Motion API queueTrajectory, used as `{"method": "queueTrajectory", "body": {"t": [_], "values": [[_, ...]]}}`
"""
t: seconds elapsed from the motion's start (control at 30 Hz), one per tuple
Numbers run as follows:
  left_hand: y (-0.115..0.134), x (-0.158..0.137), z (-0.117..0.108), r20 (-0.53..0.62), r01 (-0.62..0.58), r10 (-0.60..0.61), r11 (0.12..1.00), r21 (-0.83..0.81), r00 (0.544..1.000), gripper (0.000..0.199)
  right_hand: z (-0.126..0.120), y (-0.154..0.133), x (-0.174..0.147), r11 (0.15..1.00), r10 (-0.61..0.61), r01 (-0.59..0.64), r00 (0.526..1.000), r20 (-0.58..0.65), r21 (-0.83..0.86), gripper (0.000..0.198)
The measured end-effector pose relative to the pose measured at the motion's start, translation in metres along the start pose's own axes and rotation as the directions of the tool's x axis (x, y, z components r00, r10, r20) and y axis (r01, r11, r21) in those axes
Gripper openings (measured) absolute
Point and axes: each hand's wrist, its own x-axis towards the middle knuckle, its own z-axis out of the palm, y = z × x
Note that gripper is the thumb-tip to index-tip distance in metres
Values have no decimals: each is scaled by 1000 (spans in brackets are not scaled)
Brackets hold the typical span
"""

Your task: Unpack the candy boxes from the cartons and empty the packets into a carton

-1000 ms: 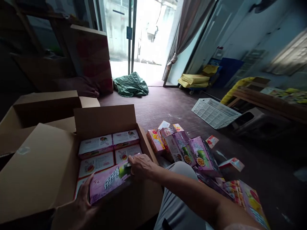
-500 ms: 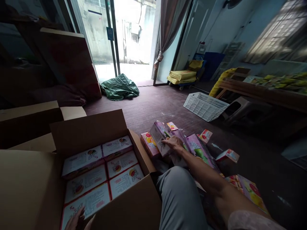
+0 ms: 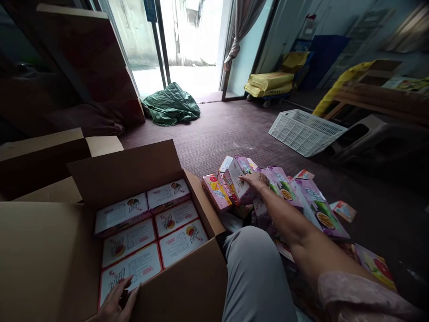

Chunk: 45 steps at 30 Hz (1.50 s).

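My right hand (image 3: 257,180) reaches over the pile and grips the upper edge of a purple and white fruit-print box (image 3: 239,179). Its index finger lies along the white side; the other fingertips are partly hidden. My left hand (image 3: 117,302) rests at the near side of an open cardboard carton (image 3: 181,277), fingers apart, by a white printed box (image 3: 134,268) inside. Several such boxes lie in the carton in two columns. A yellow and pink box (image 3: 216,192) leans in the pile beside the carton's right wall. Other purple boxes (image 3: 320,208) lie right of my forearm.
Another open carton (image 3: 43,147) stands at the left. A green sack (image 3: 170,105) lies by the doorway. Farther right are a white plastic crate (image 3: 306,132), a grey stool (image 3: 372,134) and yellow sacks (image 3: 268,85) on a trolley. My knee (image 3: 254,264) is between carton and pile.
The view has tilted down and shifted left. The gripped purple and white box has moved away from the carton, uncovering more of the neighbouring boxes. More of my left hand shows.
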Motion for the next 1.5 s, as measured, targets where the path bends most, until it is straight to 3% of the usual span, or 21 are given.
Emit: {"method": "queueTrajectory", "body": {"t": [0.17,0.27,0.37,0.47,0.53,0.6,0.7,0.83,0.93,1.07,1.17,1.27,1.33,1.43,1.5], "values": [[2,15,-7,99,-60,62,998,-16,993,54,-5,-21,-17,998,-47,45,997,-57,-39,83],[9,42,-23,105,-112,101,989,101,989,59,-3,-52,-52,975,-221,215,968,-117,-65,73],[31,86,-32,125,-195,167,941,275,978,60,5,-88,-112,889,-458,448,878,-138,-98,58],[66,138,-25,155,-304,263,855,420,952,53,19,-113,-174,773,-633,633,774,21,-38,51],[94,172,-11,177,-391,349,791,471,920,44,32,-118,-200,719,-693,694,712,112,32,43],[119,203,8,206,-450,403,735,508,892,37,45,-116,-207,696,-715,716,682,157,59,34],[147,241,41,254,-488,419,686,540,872,38,55,-112,-193,710,-695,703,695,183,28,28],[159,280,78,319,-495,378,677,544,869,62,51,-116,-172,710,-702,704,707,90,3,28],[158,299,90,346,-488,347,675,553,872,79,46,-122,-167,715,-697,699,714,69,-7,28],[161,295,90,358,-502,353,652,568,864,87,41,-128,-167,744,-666,668,742,74,-5,26],[156,260,90,314,-511,404,630,585,859,75,36,-129,-169,739,-669,674,735,109,-4,27],[132,208,91,344,-618,519,576,535,782,53,31,-127,-172,736,-671,677,732,116,-13,26],[110,180,90,333,-655,573,565,502,749,58,30,-123,-172,738,-670,675,734,109,-13,25],[88,167,83,194,-528,505,687,499,841,78,32,-118,-172,734,-675,679,730,111,0,23],[89,175,78,199,-456,412,767,451,889,80,35,-115,-173,715,-695,699,708,122,20,22]]}}
